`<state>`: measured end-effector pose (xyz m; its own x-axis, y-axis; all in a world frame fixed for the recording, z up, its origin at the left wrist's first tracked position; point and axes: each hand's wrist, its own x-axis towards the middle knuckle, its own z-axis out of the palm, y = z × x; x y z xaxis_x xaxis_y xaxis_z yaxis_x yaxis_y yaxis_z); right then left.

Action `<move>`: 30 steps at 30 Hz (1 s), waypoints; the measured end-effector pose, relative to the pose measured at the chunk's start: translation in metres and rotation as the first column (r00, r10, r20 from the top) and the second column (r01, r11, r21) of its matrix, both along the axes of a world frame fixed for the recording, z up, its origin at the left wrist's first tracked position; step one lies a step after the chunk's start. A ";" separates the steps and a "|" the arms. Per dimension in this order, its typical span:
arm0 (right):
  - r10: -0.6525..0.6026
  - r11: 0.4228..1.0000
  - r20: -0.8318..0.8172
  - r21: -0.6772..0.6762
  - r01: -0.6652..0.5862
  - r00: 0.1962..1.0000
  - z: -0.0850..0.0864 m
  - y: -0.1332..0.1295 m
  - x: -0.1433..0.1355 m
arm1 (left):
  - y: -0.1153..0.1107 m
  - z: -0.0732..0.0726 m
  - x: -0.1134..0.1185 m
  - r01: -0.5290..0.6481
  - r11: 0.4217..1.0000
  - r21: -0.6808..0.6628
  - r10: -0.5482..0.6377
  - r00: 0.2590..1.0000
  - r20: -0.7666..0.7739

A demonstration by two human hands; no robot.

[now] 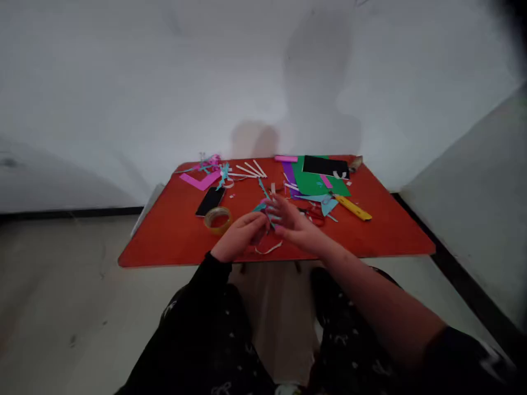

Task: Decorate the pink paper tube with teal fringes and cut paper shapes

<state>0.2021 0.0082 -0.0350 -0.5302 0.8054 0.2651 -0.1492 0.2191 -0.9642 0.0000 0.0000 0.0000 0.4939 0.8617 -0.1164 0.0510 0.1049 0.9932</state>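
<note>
My left hand [242, 235] is above the front middle of the red table [164, 236], fingers curled together around a small teal and purple paper piece [260, 208]. Just to its right is my right hand [290, 220], its fingers spread and somewhat blurred beside that piece. Whether the right fingers touch it is unclear. A roll of tape [218, 219] stands left of my left hand, near a black phone [210, 201]. Below the hands a curled white strip [269, 248] lies near the table's front edge.
White sticks [247, 169] and pink paper [201, 181] lie at the back left. Toward the right are green paper [308, 184], a black rectangular object [325, 167], a yellow cutter [353, 208] and red-handled scissors [316, 215]. A wall stands behind the table.
</note>
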 end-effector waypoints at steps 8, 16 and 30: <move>-0.227 0.971 0.476 0.172 0.164 0.850 0.014 0.005 0.000 | 0.003 0.002 0.002 -0.032 0.999 -0.005 0.032 0.999 -0.038; -0.390 0.888 0.271 -0.144 0.437 0.880 0.018 0.019 0.044 | 0.021 -0.008 -0.004 -0.124 0.977 -0.172 0.166 0.951 0.261; -0.174 0.985 0.094 0.008 0.174 0.980 0.009 0.021 0.012 | 0.023 -0.010 0.028 -0.218 0.973 0.079 0.206 0.969 0.136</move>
